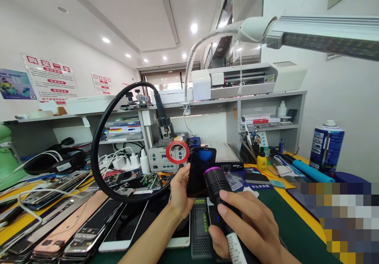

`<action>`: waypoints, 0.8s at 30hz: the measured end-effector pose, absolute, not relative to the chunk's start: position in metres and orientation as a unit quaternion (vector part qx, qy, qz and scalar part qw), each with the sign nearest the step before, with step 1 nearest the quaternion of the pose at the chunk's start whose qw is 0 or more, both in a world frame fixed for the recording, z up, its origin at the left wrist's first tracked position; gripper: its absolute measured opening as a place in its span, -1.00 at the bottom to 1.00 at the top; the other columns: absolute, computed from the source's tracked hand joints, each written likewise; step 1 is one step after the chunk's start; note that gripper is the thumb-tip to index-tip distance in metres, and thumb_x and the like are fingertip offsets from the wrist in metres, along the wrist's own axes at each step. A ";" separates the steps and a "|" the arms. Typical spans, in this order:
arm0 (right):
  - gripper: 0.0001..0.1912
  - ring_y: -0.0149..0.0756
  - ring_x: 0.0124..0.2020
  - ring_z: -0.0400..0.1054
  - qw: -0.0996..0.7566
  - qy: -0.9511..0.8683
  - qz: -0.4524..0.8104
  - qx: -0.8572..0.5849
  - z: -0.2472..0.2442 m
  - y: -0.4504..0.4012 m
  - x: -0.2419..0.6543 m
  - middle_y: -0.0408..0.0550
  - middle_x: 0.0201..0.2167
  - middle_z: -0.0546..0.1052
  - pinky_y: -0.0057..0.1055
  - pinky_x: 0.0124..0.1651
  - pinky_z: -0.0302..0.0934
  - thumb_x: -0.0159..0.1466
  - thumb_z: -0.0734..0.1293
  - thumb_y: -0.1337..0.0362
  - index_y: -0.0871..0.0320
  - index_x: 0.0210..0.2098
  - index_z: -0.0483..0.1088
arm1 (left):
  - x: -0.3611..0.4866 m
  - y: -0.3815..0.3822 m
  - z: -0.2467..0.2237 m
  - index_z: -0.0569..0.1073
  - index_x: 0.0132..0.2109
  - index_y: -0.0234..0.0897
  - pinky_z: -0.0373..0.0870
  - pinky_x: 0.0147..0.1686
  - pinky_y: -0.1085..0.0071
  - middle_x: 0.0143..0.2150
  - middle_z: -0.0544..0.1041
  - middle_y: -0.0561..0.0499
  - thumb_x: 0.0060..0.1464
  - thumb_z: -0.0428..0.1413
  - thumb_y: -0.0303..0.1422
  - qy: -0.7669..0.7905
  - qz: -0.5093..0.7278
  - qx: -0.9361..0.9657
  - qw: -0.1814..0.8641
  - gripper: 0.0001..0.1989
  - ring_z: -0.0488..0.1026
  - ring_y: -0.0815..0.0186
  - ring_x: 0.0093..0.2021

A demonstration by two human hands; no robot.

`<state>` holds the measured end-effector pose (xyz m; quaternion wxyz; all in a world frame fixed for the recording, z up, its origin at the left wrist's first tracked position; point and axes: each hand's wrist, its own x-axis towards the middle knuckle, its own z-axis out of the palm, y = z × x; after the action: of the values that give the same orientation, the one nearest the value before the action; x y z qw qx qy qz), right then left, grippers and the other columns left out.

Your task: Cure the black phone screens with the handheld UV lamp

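Note:
My left hand [178, 191] grips a dark smartphone [197, 177] by its left edge and holds it upright above the bench. A blue glow shows near the top of its screen. Wrapped in the fingers of my right hand [251, 220] is a black flashlight [219, 185] with a purple ring around its head. That head is close to the phone's lower right part and points at it. Below the two hands lies a grey perforated tray [199, 232] on the green mat [278, 216].
Phones and phone parts [89, 224] crowd the bench at left. A black hose [96, 137] loops beside my left forearm. Red tape [177, 152] leans on a hot-air station [161, 159]. At right stand a yellow bottle [261, 161] and a blue spray can [327, 147]. A lamp [325, 35] hangs overhead.

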<state>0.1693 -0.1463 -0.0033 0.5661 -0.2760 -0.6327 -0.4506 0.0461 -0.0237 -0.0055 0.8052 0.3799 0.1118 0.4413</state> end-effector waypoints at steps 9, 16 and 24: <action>-0.86 -0.34 -0.18 0.53 0.575 -0.597 -0.463 -0.314 -0.007 -0.142 0.174 0.06 -0.14 0.59 -0.35 -0.05 0.43 0.26 0.40 0.33 0.23 -0.19 0.49 | 0.045 -0.026 0.002 0.65 -0.26 -0.38 0.45 -0.03 0.24 -0.32 0.66 -0.10 0.17 0.14 -0.22 0.112 0.448 0.360 0.811 -0.70 0.61 0.10 -0.22; -0.84 -0.32 -0.20 0.53 0.576 -0.597 -0.456 -0.322 -0.007 -0.146 0.172 0.05 -0.14 0.59 -0.34 -0.07 0.45 0.24 0.41 0.34 0.22 -0.17 0.49 | 0.045 -0.024 0.001 0.65 -0.22 -0.40 0.45 -0.03 0.23 -0.28 0.66 -0.12 0.20 0.10 -0.19 0.113 0.438 0.359 0.817 -0.65 0.61 0.09 -0.21; -0.84 -0.33 -0.17 0.53 0.569 -0.601 -0.462 -0.319 -0.006 -0.143 0.171 0.06 -0.15 0.60 -0.36 -0.04 0.42 0.25 0.40 0.33 0.22 -0.17 0.48 | 0.046 -0.023 0.001 0.65 -0.22 -0.41 0.44 -0.05 0.24 -0.27 0.66 -0.13 0.20 0.11 -0.18 0.117 0.432 0.339 0.828 -0.64 0.60 0.11 -0.23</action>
<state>0.1713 -0.1432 -0.0064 0.5692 -0.3189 -0.6009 -0.4617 0.0458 -0.0229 0.0011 0.8278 0.3387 0.1174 0.4316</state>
